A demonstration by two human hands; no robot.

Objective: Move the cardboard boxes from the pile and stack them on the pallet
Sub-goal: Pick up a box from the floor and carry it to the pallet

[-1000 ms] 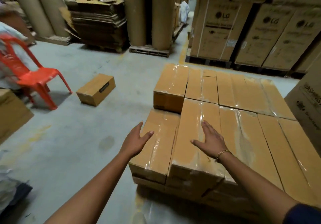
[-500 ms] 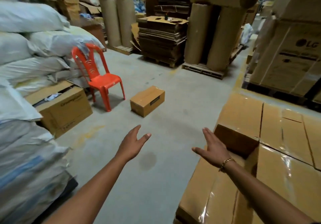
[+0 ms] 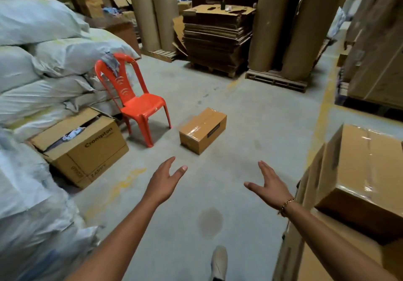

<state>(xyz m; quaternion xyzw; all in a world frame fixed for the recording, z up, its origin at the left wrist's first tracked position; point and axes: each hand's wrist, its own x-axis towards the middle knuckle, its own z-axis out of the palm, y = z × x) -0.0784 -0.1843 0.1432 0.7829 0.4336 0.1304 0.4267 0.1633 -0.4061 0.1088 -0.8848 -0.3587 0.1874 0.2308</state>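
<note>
A person holds both arms out forward. The left hand [image 3: 165,180] and right hand [image 3: 270,187] are spread wide, fingers straight, holding nothing. Ahead of both hands, well apart from them, a taped cardboard box [image 3: 202,130] lies alone on the concrete floor [image 3: 257,128]. Just right of the right hand rise the stacked boxes [image 3: 357,171], wrapped in glossy film. Beyond the left hand stands a red chair [image 3: 135,102], near the lone box. Likely risks: a foot catching a chair leg during the lift, a slip on the dark floor stain [image 3: 210,222] below the hands, or fingers sliding on slick tape.
</note>
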